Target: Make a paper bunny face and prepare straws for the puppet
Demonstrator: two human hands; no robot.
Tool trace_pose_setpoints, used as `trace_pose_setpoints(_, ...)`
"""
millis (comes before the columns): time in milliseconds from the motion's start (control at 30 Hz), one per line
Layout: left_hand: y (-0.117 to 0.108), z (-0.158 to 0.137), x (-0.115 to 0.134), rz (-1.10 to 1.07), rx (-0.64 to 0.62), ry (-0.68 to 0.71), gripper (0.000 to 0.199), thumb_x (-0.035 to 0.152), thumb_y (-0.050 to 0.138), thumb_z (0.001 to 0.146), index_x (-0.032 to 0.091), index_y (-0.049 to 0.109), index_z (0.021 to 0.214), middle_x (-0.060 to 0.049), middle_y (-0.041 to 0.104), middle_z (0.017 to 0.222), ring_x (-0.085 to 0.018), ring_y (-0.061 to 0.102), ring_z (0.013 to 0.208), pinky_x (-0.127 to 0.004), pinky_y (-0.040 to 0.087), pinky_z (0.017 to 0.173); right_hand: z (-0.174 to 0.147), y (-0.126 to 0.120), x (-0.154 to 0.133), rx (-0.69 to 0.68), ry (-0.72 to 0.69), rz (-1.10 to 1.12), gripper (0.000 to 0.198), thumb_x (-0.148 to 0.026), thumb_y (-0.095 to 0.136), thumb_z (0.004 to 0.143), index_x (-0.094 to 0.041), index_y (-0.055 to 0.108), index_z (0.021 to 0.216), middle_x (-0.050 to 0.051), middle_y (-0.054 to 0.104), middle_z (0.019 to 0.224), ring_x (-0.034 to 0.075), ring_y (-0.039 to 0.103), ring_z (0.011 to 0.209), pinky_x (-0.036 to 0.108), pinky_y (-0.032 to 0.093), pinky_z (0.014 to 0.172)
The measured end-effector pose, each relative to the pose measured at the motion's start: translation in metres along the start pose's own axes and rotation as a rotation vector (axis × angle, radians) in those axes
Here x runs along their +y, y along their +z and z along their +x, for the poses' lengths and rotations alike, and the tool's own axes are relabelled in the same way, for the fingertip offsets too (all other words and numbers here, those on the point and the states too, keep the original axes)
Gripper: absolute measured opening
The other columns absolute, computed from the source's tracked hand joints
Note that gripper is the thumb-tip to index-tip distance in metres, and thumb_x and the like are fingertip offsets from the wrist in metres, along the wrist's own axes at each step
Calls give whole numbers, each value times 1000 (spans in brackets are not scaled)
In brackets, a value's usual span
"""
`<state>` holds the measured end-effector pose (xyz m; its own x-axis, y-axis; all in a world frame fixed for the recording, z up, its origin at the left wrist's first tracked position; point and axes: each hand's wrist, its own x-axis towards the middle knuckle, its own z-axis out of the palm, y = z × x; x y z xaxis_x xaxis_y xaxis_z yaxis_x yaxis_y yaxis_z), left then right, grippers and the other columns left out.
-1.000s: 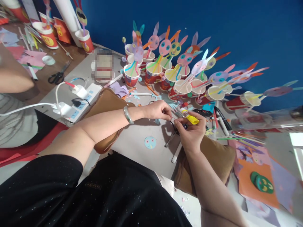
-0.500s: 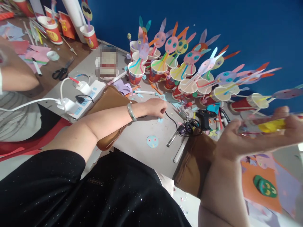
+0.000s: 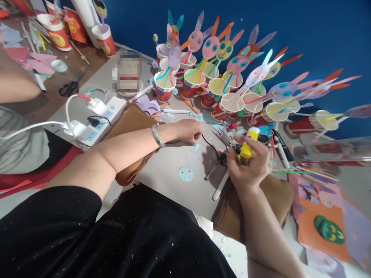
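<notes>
My left hand (image 3: 189, 132), with a jade-like bangle on the wrist, rests on the grey table. Its fingers are curled closed, and whatever may be inside them is hidden. In my right hand (image 3: 251, 164), raised over the right part of the table, is a yellow glue stick (image 3: 249, 143) with a white end, held upright. Between the two hands, nearer to me, a light blue paper disc (image 3: 186, 173) with a small face lies flat. Scissors (image 3: 222, 137) and black cable lie partly behind my right hand.
Paper cups (image 3: 165, 87) with paper rabbit heads on straws line the blue wall. A power strip (image 3: 104, 121) and brown cushion (image 3: 127, 131) are on the left; another brown cushion (image 3: 278, 197) is on the right. Another person's arm (image 3: 17, 79) reaches in at far left.
My right hand has come in from the far right with the glue stick, now upright over the table. A clear cylinder now shows at far right. My left hand stays closed in place.
</notes>
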<state>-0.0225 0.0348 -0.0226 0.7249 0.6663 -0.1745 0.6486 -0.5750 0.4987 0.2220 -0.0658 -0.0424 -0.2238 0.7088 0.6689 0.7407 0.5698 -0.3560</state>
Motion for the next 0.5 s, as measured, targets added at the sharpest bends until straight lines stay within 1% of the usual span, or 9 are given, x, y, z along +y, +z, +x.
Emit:
trace_pose_setpoints(33, 0, 0, 0, 2, 0, -4, 11, 19, 73, 73, 17, 78, 83, -6, 77, 86, -16, 62, 75, -29, 35, 66, 1, 2, -4, -10, -36, -10, 55, -22, 69, 94, -28, 49, 145, 12, 73, 121, 33, 68, 115, 56, 54, 100)
trace_pose_setpoints(100, 0, 0, 1, 2, -4, -25, 11, 19, 74, 73, 18, 78, 83, -6, 77, 85, -16, 62, 74, -28, 35, 65, 2, 6, -10, -52, -130, -29, 49, -20, 70, 93, -27, 55, 139, 10, 76, 115, 30, 71, 105, 48, 57, 92)
trace_pose_setpoints(200, -1, 0, 3, -1, -15, -64, 14, 20, 73, 74, 18, 79, 87, -5, 77, 85, -15, 61, 73, -29, 35, 65, 5, 12, -12, -170, -242, -27, 43, -16, 65, 95, -27, 56, 136, 10, 76, 113, 26, 72, 98, 43, 55, 88)
trace_pose_setpoints(267, -4, -1, 4, -3, -20, -61, 15, 19, 71, 76, 17, 80, 89, -6, 76, 84, -14, 60, 71, -29, 35, 65, 6, 15, -11, -235, -280, -7, 42, -12, 60, 96, -28, 54, 135, 9, 76, 113, 25, 71, 97, 41, 54, 87)
trace_pose_setpoints(367, -10, -3, 4, -22, -36, -18, 16, 15, 68, 78, 16, 80, 89, -5, 75, 81, -13, 59, 68, -30, 36, 67, 4, 17, -8, -308, -258, 30, 43, -10, 53, 98, -30, 54, 137, 8, 75, 107, 25, 70, 92, 43, 54, 87)
trace_pose_setpoints(500, -14, -7, 4, -14, 15, 43, 18, 12, 66, 78, 17, 80, 88, -5, 75, 79, -14, 60, 70, -30, 36, 68, 1, 18, -6, -325, -180, 52, 44, -14, 53, 99, -30, 55, 140, 8, 75, 100, 27, 68, 87, 49, 54, 91)
